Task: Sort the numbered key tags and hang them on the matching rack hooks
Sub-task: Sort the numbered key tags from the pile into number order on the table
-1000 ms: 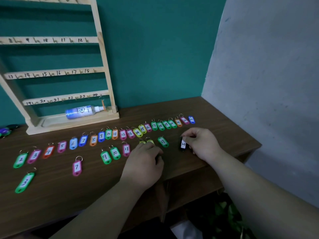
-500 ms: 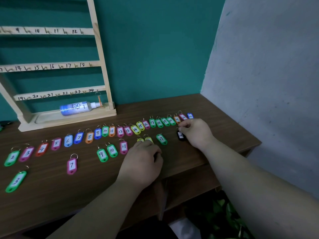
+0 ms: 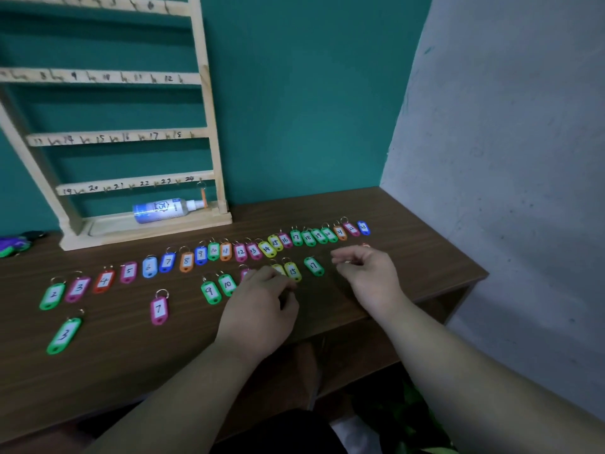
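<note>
Teal wall stands behind a brown desk [image 3: 409, 224], and a grey wall closes it at three o'clock. At ten o'clock the wooden rack [image 3: 209, 126] stands against the wall. A spray bottle [image 3: 160, 209] lies in its base, and one orange tag [image 3: 203, 196] hangs under hook 24.

The key tags [image 3: 240, 252] lie in a long row across the desk, from 2 at nine o'clock up to 23 at two o'clock. A second, shorter row lies nearer to the person and includes green tag 9 [image 3: 210, 291] and green tag 17 [image 3: 313, 266].

The left hand [image 3: 262, 309] rests over this second row with fingers curled and hides some tags; I cannot tell if it grips one. The right hand [image 3: 370, 276] is at three o'clock from green tag 17, fingers curled together; whether they hold anything is hidden.

I think the danger is the crowding. Tags touch each other, so a lifted ring may drag a neighbour, and the resting hand may push tags out of order. Doubled numbers may also end on a wrong hook.
</note>
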